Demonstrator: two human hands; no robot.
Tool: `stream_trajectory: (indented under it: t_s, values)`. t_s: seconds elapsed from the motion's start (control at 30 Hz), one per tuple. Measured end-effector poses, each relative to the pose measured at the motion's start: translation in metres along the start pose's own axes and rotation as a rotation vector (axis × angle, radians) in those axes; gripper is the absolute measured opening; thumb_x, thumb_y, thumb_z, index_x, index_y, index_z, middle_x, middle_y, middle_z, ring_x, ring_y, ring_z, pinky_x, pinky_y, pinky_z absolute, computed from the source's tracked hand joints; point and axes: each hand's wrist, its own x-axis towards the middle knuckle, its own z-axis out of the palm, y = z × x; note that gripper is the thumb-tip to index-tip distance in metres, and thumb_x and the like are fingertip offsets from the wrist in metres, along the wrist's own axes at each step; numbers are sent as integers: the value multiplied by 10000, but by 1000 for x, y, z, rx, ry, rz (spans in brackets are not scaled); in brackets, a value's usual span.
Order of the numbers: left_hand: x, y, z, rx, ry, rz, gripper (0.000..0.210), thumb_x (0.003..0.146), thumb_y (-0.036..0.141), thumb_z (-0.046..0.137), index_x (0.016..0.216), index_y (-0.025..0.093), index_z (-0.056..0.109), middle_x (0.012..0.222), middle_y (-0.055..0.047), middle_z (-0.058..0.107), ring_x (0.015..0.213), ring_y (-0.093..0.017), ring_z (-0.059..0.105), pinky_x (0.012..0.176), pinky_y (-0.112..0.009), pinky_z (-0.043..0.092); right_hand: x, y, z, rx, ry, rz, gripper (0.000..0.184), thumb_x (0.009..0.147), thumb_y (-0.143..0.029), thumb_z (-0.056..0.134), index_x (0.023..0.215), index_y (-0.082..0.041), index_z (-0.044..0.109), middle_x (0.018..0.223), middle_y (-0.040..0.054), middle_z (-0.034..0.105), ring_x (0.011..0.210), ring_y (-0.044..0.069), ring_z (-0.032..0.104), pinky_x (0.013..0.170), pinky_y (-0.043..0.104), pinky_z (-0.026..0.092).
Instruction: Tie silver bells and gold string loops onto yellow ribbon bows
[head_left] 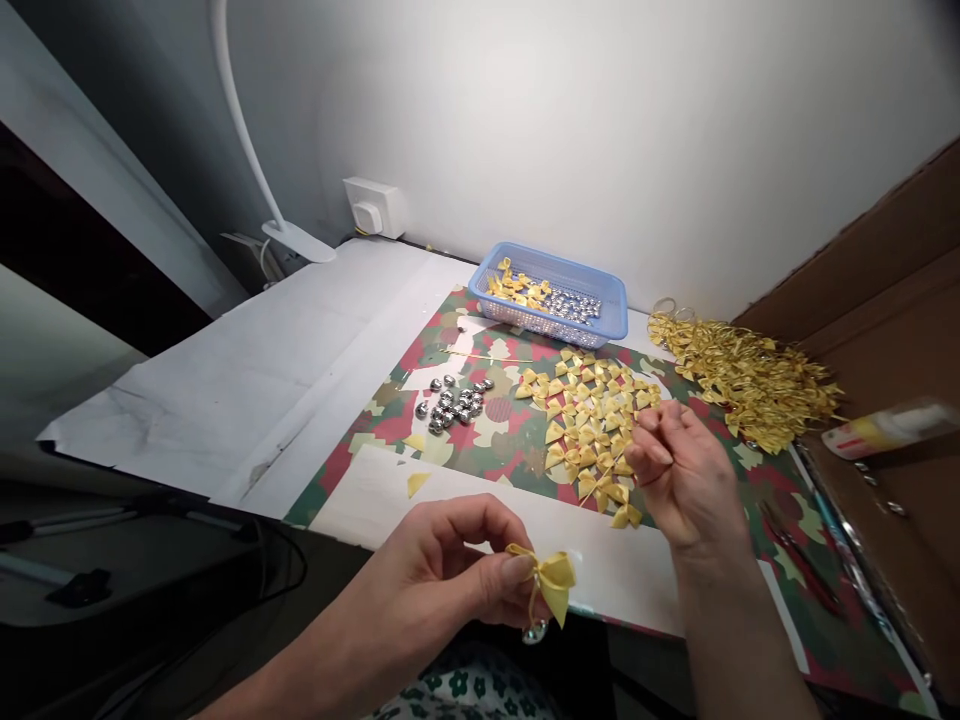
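Note:
My left hand (457, 575), low in the middle, pinches a yellow ribbon bow (556, 578) between thumb and forefinger. From the bow a silver jingle bell (535, 632) hangs on a thin cord, just below the fingertips. My right hand (679, 465) is raised at the right edge of the spread of yellow bows (589, 410), its thumb and fingers pressed together. A thin yellow strip (600, 484) slants over the bows toward those fingers; whether they hold it I cannot tell. Left of the bows lies a cluster of loose silver bells (454, 403).
A blue basket (613, 300) with bows and bells stands at the back. To its right is a heap of gold ribbon pieces (750, 375), beside a cardboard wall (885, 260). Red-handled pliers (802, 560) and a bottle (885, 430) lie on the right. A lamp (300, 240) stands back left.

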Motion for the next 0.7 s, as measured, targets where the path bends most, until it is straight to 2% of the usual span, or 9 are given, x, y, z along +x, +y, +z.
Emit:
stream_trajectory:
  t_s: [0.17,0.33,0.4,0.5,0.57,0.6,0.63,0.7]
  values:
    - [-2,1,1,87,45,34,164,948,290,757,854,162,717,802,-42,821,735,-84,713,672,-105,532,13,-7,-20,-47,100,-173,630,497,-446,1007,787,-166,524,706,-107,578,434,-40,402,593,163,618]
    - [-3,-2,-1,100,87,28,190,902,329,801,852,158,736,842,-47,818,802,-157,763,799,-232,620,24,-8,-37,-128,222,-422,497,716,-451,907,842,-198,498,705,-116,557,474,3,438,665,238,651]
    - [-2,-3,-1,97,82,22,200,900,340,801,853,157,735,843,-50,815,813,-172,769,813,-255,627,20,-8,-38,-167,226,-470,451,784,-437,867,880,-216,486,700,-125,555,464,7,425,680,241,645]
    - [-2,-1,1,112,69,36,193,897,342,801,851,164,740,833,-28,793,812,-172,753,822,-269,623,-4,-5,-30,-237,106,-391,371,836,-384,843,981,-251,527,702,-119,586,419,6,403,591,199,589]
    - [-3,0,4,186,112,96,175,913,327,780,848,168,748,804,-6,756,782,-135,709,771,-196,581,-33,-1,-22,-319,-28,-291,269,876,-382,810,966,-239,600,714,-70,616,412,29,459,452,169,489]
    - [-3,1,5,239,150,140,168,924,316,765,843,170,750,784,3,734,760,-116,680,734,-160,551,-49,2,-17,-377,-117,-264,204,917,-384,766,908,-217,650,686,-47,607,423,45,498,439,170,473]
    - [-4,1,7,292,189,182,163,933,306,749,839,173,752,771,9,716,741,-105,655,701,-139,525,-65,6,-12,-547,-243,-249,135,991,-356,675,942,-231,695,672,-41,593,478,55,566,491,158,488]
    - [-6,1,9,371,231,239,170,947,304,722,834,180,752,763,8,699,718,-105,630,668,-135,508,-93,15,-3,-713,-334,-462,155,1028,-316,600,949,-263,722,838,-14,639,510,39,548,492,160,461]
